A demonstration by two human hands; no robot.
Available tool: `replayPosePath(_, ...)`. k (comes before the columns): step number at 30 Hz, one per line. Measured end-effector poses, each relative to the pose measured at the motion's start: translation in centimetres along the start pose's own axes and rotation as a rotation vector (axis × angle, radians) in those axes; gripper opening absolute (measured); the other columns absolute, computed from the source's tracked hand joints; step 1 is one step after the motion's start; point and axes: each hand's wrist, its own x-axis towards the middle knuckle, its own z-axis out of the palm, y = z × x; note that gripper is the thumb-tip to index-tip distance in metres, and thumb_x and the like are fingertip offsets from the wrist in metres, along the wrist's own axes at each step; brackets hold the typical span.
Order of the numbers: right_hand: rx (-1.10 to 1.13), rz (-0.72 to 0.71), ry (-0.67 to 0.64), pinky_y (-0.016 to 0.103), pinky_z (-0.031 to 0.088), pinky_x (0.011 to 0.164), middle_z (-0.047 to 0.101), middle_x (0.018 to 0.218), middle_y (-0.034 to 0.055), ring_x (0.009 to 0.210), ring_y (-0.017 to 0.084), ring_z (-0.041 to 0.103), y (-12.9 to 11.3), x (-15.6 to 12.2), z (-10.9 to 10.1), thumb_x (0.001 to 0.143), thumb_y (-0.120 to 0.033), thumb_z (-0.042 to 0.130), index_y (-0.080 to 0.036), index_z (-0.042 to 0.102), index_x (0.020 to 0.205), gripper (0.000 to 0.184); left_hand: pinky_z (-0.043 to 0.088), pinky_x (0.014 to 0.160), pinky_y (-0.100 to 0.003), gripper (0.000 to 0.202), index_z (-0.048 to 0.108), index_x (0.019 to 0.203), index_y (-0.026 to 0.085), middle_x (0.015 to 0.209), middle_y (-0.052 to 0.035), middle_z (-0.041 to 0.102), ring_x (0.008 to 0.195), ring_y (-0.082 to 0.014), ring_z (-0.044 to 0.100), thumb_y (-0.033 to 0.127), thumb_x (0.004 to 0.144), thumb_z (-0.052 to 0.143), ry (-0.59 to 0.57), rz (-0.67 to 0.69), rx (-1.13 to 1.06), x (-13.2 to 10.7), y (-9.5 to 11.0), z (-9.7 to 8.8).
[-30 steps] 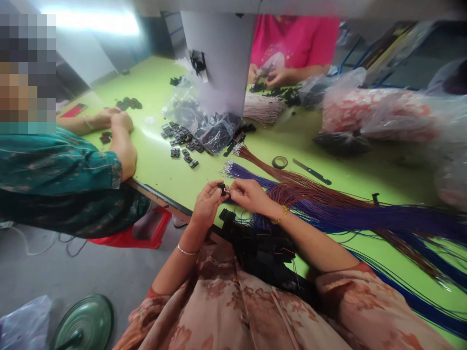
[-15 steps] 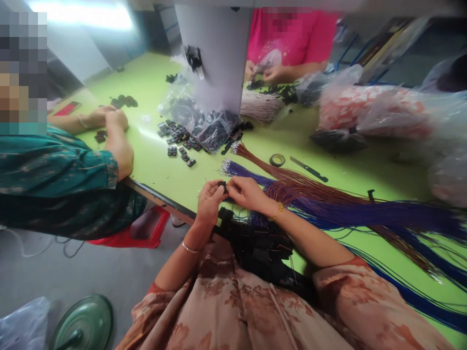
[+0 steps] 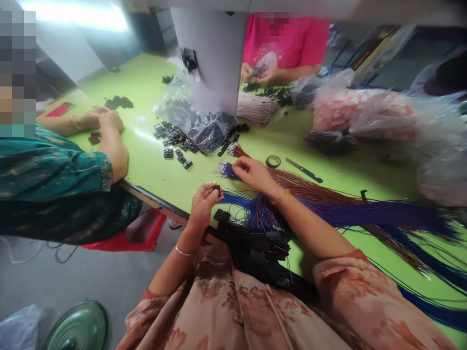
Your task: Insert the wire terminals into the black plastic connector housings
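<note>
My left hand (image 3: pixel 205 200) pinches a small black connector (image 3: pixel 217 188) with blue wires trailing from it, just above the table's near edge. My right hand (image 3: pixel 251 173) is stretched forward, its fingers closed at the tips of the purple wire bundle (image 3: pixel 365 211). A brown wire bundle (image 3: pixel 310 187) lies alongside it. A heap of black connectors with wires fitted (image 3: pixel 260 248) rests against my lap.
Loose black connectors (image 3: pixel 175 143) and a clear bag of them (image 3: pixel 204 126) lie mid-table, by a grey post (image 3: pixel 215 58). A tape roll (image 3: pixel 273 161) and a black blade (image 3: pixel 303 170) lie beyond the wires. Two other people work at the left and far side. Plastic bags (image 3: pixel 365 114) sit right.
My right hand has left the connector and moved forward to the purple wire tips. My left hand still holds the connector, slightly lower.
</note>
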Motion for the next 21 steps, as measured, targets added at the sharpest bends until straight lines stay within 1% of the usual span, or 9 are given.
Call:
replayPosePath(1,-0.051,0.072,0.034,0.026,0.036,0.066,0.067,0.082,0.0046,0.071,0.015,0.053,0.8,1.0,-0.3,0.083,-0.024,0.051,-0.017,0.062,0.087,0.013,0.055,0.077,-0.031,0.038,0.06,0.094,0.014,0.083,-0.0042,0.068,0.077,-0.0137,0.067,0.027,0.065,0.081,-0.006,-0.007,0.0,0.1,0.2,-0.2)
replayPosePath(2,-0.11,0.137,0.026,0.027,0.036,0.065,0.066,0.081,0.0047,0.069,0.015,0.052,1.6,2.0,-0.4,0.08,-0.024,0.056,-0.017,0.063,0.088,0.013,0.055,0.077,-0.031,0.038,0.06,0.094,0.014,0.083,-0.0045,0.068,0.076,-0.0137,0.067,0.026,0.065,0.081,-0.011,-0.016,0.0,0.3,0.3,-0.3)
replayPosePath(4,-0.201,0.213,-0.047,0.027,0.035,0.063,0.067,0.084,0.0064,0.069,0.016,0.052,2.9,3.5,0.0,0.073,-0.026,0.066,-0.018,0.063,0.087,0.017,0.056,0.078,-0.031,0.038,0.061,0.095,0.014,0.083,-0.0048,0.069,0.076,-0.0137,0.067,0.026,0.065,0.081,-0.019,-0.035,0.002,0.4,0.5,-0.5)
replayPosePath(6,-0.229,0.221,-0.059,0.028,0.035,0.063,0.067,0.083,0.0067,0.069,0.016,0.051,3.5,4.3,0.8,0.073,-0.025,0.064,-0.018,0.063,0.08,0.011,0.056,0.078,-0.031,0.038,0.061,0.095,0.014,0.083,-0.0048,0.069,0.076,-0.0138,0.067,0.026,0.065,0.081,-0.022,-0.047,0.004,0.4,0.5,-0.6)
replayPosePath(8,-0.144,0.189,-0.029,0.027,0.037,0.064,0.066,0.079,0.0053,0.067,0.015,0.051,3.4,4.5,1.5,0.074,-0.023,0.061,-0.017,0.062,0.079,0.008,0.056,0.078,-0.031,0.039,0.061,0.095,0.014,0.083,-0.0044,0.069,0.077,-0.0137,0.068,0.026,0.064,0.081,-0.021,-0.053,0.001,0.2,0.5,-0.5)
replayPosePath(11,0.133,0.149,0.0,0.025,0.039,0.062,0.063,0.072,0.0017,0.063,0.012,0.051,2.3,3.9,1.7,0.074,-0.024,0.059,-0.015,0.06,0.084,0.014,0.056,0.078,-0.03,0.038,0.062,0.094,0.015,0.084,-0.0036,0.069,0.076,-0.0131,0.067,0.026,0.063,0.081,-0.023,-0.063,-0.02,0.1,0.5,-0.4)
replayPosePath(14,0.371,0.143,-0.038,0.024,0.038,0.058,0.058,0.067,-0.0012,0.059,0.011,0.048,0.9,2.5,1.3,0.075,-0.029,0.059,-0.016,0.058,0.082,0.016,0.055,0.08,-0.029,0.036,0.062,0.094,0.015,0.084,-0.0035,0.069,0.077,-0.0125,0.067,0.024,0.065,0.08,-0.029,-0.073,-0.068,0.1,0.6,-0.1)
replayPosePath(17,0.478,0.107,-0.083,0.024,0.039,0.06,0.058,0.07,-0.001,0.061,0.01,0.047,-0.4,0.8,1.0,0.076,-0.033,0.06,-0.016,0.058,0.08,0.018,0.055,0.083,-0.031,0.032,0.062,0.094,0.016,0.085,-0.0035,0.068,0.08,-0.0126,0.066,0.023,0.068,0.078,-0.046,-0.083,-0.123,0.3,0.8,0.2)
replayPosePath(21,0.527,0.087,-0.165,0.025,0.04,0.062,0.06,0.073,-0.0004,0.064,0.01,0.048,-1.4,-1.4,1.0,0.08,-0.036,0.06,-0.015,0.061,0.081,0.021,0.054,0.084,-0.03,0.025,0.063,0.094,0.016,0.088,-0.0027,0.066,0.081,-0.0119,0.064,0.019,0.071,0.074,-0.077,-0.089,-0.186,0.5,0.8,0.5)
